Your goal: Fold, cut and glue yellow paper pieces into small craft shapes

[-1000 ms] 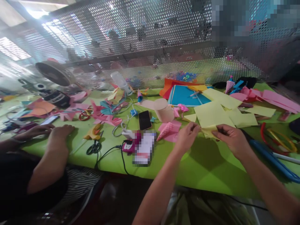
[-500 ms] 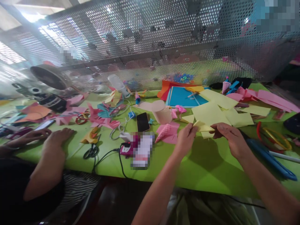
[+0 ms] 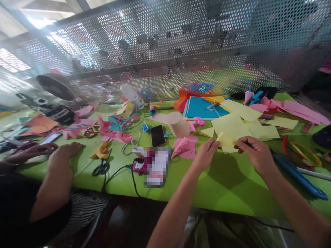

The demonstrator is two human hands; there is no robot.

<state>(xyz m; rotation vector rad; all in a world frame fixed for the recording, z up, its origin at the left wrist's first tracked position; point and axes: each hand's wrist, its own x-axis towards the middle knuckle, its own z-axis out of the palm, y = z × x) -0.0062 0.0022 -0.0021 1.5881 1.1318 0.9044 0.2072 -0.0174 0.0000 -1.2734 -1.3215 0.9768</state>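
Observation:
A small piece of folded yellow paper [image 3: 226, 140] is stretched between my two hands, a little above the green tabletop [image 3: 219, 193]. My left hand [image 3: 206, 151] pinches its left end, and my right hand [image 3: 252, 150] grips the right end between thumb and fingers. Just beyond them lie several pale yellow sheets [image 3: 230, 124], partly overlapping. Left of my left hand, a pink paper cone [image 3: 181, 147] rests on a flat pink sheet [image 3: 191, 144]. A rolled pale pink paper tube [image 3: 178, 127] stands behind it.
A phone [image 3: 158, 135], a purple power bank [image 3: 139, 166] with cables, and black-handled scissors [image 3: 101, 168] lie leftward. Another person's arm [image 3: 59, 165] rests at far left. A blue tray-like object [image 3: 300, 175] sits right. Blue sheets [image 3: 201, 107] lie near the perforated metal screen [image 3: 165, 51].
The yellow paper has turned in my fingers and now shows a broader face. Both hands stay in nearly the same place.

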